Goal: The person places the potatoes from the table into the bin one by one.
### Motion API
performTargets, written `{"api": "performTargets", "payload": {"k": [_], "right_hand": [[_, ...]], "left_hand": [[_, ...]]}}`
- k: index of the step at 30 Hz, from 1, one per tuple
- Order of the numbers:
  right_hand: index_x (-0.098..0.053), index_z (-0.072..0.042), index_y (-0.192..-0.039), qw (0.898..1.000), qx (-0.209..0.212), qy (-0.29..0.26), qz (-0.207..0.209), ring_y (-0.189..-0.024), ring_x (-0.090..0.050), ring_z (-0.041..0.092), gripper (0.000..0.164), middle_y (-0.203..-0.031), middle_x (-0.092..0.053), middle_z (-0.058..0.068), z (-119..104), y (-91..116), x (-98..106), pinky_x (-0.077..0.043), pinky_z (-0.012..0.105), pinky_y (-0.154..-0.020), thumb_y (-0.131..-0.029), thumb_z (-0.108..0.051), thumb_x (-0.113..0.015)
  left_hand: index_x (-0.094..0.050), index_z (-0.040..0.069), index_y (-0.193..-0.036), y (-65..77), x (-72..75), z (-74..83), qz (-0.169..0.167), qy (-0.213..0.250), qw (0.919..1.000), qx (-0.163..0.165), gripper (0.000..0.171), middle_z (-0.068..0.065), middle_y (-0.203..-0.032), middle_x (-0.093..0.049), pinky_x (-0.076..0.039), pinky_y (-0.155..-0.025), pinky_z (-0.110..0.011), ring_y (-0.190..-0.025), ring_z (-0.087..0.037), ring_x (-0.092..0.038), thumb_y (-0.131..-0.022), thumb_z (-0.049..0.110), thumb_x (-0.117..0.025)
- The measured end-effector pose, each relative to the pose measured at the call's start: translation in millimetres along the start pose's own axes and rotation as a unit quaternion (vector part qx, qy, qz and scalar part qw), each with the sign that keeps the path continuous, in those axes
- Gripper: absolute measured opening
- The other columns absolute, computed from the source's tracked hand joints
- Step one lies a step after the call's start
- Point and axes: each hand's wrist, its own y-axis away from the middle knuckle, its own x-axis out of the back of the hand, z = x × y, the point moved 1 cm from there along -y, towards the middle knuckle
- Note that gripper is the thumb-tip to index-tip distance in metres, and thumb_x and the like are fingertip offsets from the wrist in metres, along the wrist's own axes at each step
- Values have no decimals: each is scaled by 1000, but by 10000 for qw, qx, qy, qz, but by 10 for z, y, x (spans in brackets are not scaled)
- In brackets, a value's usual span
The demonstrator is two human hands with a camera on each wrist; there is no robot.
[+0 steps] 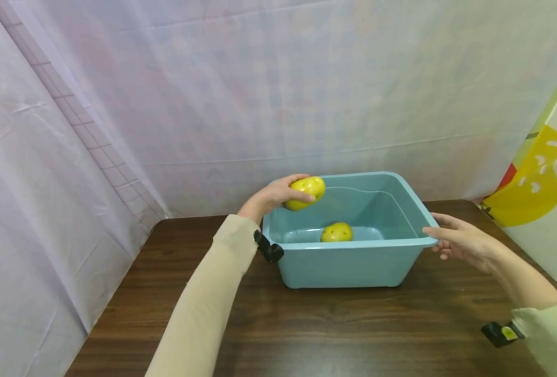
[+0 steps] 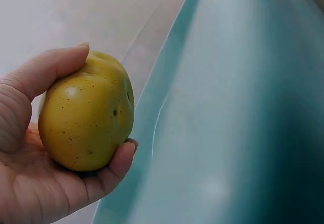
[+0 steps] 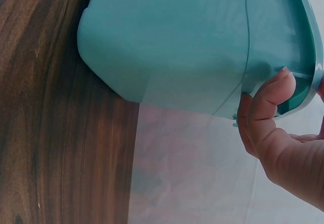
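Observation:
A yellow, speckled potato (image 1: 308, 192) with small dark pits is held in my left hand (image 1: 272, 196), over the left end of a blue-green plastic tub (image 1: 349, 268). In the left wrist view, thumb and fingers wrap around the potato (image 2: 86, 115) beside the tub's wall. A second yellow potato (image 1: 337, 232) lies on the tub's floor, its lower part hidden by the front rim. My right hand (image 1: 467, 243) grips the tub's right rim, thumb on top. In the right wrist view its curled fingers (image 3: 268, 112) reach under that rim.
The tub stands on a dark wood-grain table (image 1: 269, 330), near its back edge. White sheeting (image 1: 212, 104) hangs behind and to the left. At the right is a wall with a yellow decoration (image 1: 533, 188).

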Motion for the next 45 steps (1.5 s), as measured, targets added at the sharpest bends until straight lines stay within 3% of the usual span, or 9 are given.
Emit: {"api": "performTargets", "payload": {"k": [12, 22, 27, 30, 38, 45], "right_hand": [[3, 7, -142, 10000, 3, 40, 16, -68, -57, 9, 71, -79, -60, -4, -9, -17, -22, -50, 25, -61, -97, -23, -43], [3, 7, -142, 10000, -16, 76, 17, -68, -57, 9, 71, -81, -60, -3, -21, -19, -37, -49, 25, -61, -97, -24, -43], [3, 7, -142, 10000, -35, 50, 10, -69, -57, 9, 72, -81, -61, -3, -13, -18, -34, -50, 25, -61, -97, -23, -44], [2, 7, -142, 10000, -31, 64, 28, -69, -57, 9, 71, -81, -61, -3, -18, -15, -30, -50, 25, -61, -97, -23, -43], [0, 7, -142, 9999, -47, 150, 32, -69, -57, 10, 69, -82, -60, -4, -32, -23, -32, -50, 25, -62, -98, -25, -43], [1, 7, -142, 9997, -51, 226, 58, -70, -57, 10, 70, -82, -60, -3, -32, -29, -22, -50, 26, -63, -97, -25, -43]], "left_hand": [[-34, 22, -141, -48, -3, 93, -136, -317, 9991, -265, 71, -5, -126, -46, -42, -83, -34, -103, -22, -48, -79, 23, -69], [-36, 24, -140, -118, -33, 98, -234, -551, 9981, -135, 75, -4, -124, -47, -40, -85, -34, -103, -22, -48, -75, 19, -73], [-36, 25, -141, -108, -33, 113, -248, -369, 9989, -114, 70, -4, -139, -41, -36, -100, -40, -119, -22, -44, -80, 18, -70], [-35, 25, -140, -96, -20, 132, -271, -128, 9993, -207, 67, -5, -144, -36, -30, -105, -43, -126, -22, -41, -83, 16, -68], [-37, 25, -139, -23, 29, 154, -326, -98, 9985, -427, 63, -3, -141, -41, -33, -103, -43, -125, -21, -42, -84, 17, -66], [-35, 26, -140, 169, 170, 148, -120, -199, 9958, -891, 65, -4, -142, -39, -34, -102, -43, -125, -22, -41, -84, 20, -67]]}}
